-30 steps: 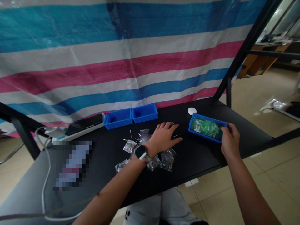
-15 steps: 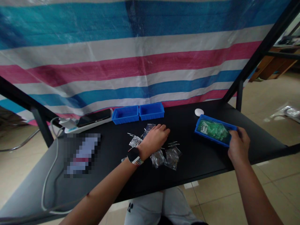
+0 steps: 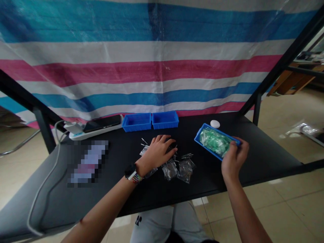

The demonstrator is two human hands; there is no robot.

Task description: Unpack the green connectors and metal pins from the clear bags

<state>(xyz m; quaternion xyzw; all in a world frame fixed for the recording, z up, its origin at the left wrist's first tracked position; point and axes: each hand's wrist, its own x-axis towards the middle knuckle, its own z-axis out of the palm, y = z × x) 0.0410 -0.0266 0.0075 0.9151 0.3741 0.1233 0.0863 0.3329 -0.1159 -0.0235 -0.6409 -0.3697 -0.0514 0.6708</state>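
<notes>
My right hand [image 3: 236, 158] grips the near right end of a blue plastic bin [image 3: 197, 139], tilted to the left above the black table. Inside the bin lie green and clear pieces [image 3: 214, 139], too blurred to name. My left hand [image 3: 159, 151] rests palm down with fingers spread over a pile of small clear plastic bags and thin metal pins, hiding part of it. Just right of that hand are more clear bags [image 3: 186, 169] and several loose metal pins [image 3: 187, 156].
Two blue bins [image 3: 137, 127] stand side by side at the back. A phone [image 3: 102, 123] lies on a white power strip [image 3: 97, 133] with a cable [image 3: 37, 199] trailing left. A white round object [image 3: 215, 124] sits behind the held bin. A striped sheet [image 3: 162, 71] hangs behind.
My right hand has brought the blue bin leftward, closer to the pile. My left hand has shifted slightly left and its fingers have spread over the bags and pins.
</notes>
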